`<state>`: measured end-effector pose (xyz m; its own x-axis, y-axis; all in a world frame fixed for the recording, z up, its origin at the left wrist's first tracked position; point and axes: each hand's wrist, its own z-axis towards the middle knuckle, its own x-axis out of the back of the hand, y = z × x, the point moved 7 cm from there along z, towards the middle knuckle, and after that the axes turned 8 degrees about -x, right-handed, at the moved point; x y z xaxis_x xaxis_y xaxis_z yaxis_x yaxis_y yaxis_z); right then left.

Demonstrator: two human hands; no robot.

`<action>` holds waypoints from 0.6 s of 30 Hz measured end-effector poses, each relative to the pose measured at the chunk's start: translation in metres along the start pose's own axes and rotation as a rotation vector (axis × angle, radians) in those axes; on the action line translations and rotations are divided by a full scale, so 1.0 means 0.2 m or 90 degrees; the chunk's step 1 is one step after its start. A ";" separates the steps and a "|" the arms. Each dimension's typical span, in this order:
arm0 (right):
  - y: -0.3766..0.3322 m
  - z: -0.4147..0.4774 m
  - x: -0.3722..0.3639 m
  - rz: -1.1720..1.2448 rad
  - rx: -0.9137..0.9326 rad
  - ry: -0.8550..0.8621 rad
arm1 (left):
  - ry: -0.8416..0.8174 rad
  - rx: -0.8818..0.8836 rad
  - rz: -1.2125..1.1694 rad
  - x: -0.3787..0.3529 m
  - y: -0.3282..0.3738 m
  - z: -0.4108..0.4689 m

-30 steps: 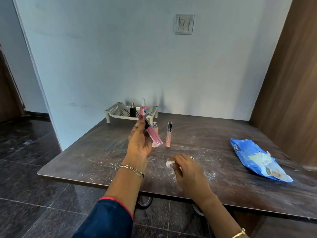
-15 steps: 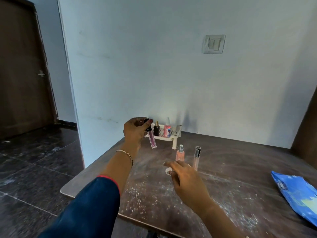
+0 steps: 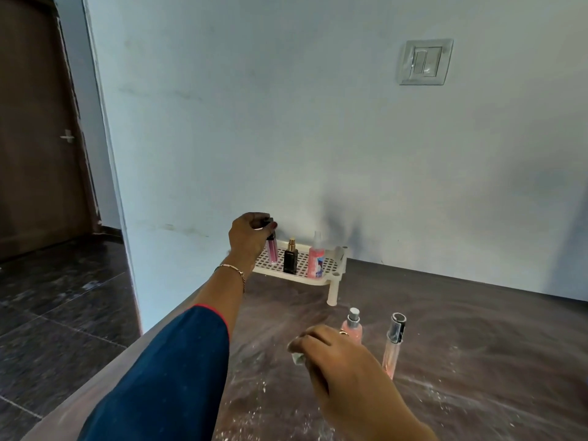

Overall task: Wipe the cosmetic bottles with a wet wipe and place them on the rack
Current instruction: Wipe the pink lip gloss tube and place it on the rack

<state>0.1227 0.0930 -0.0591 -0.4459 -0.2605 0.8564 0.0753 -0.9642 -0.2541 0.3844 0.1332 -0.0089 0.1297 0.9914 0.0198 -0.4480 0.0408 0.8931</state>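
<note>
My left hand (image 3: 249, 238) pinches the black cap of a slim pink tube (image 3: 272, 249) and holds it upright over the left part of the white perforated rack (image 3: 334, 265). On the rack stand a black bottle with a gold cap (image 3: 290, 261) and a pink spray bottle (image 3: 316, 261). Nearer to me, my right hand (image 3: 337, 354) holds a crumpled white wet wipe (image 3: 296, 356) just above the table. Beside it stand a small pink spray bottle (image 3: 353, 327) and a tall slim pink bottle with a silver cap (image 3: 394, 345).
The dark wooden table (image 3: 477, 345) is dusted with white powder near its front. A pale wall with a switch plate (image 3: 424, 62) rises right behind the rack. To the left lie a dark tiled floor and a brown door (image 3: 35, 138).
My left hand has carried the pink tube from above the table's middle to over the rack and turned it upright. The right hand with the wipe has stayed low near the two standing bottles.
</note>
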 end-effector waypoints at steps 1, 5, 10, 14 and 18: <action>0.00 0.01 -0.01 -0.006 0.008 -0.006 | -0.006 -0.008 0.020 -0.02 -0.02 0.03; 0.02 0.03 -0.04 -0.019 0.018 -0.052 | -0.037 -0.018 0.076 -0.09 -0.11 0.07; 0.02 0.05 -0.08 -0.019 0.015 -0.098 | -0.051 -0.008 0.127 -0.13 -0.19 0.08; 0.02 0.07 -0.12 -0.025 0.015 -0.121 | -0.063 -0.007 0.140 -0.14 -0.21 0.08; 0.03 0.07 -0.14 -0.031 0.009 -0.120 | -0.085 -0.010 0.149 -0.14 -0.20 0.08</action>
<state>0.1475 0.0933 -0.0788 -0.2744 -0.2174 0.9367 0.0710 -0.9760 -0.2057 0.4131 0.1021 -0.0370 0.1360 0.9491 0.2843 -0.4931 -0.1840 0.8503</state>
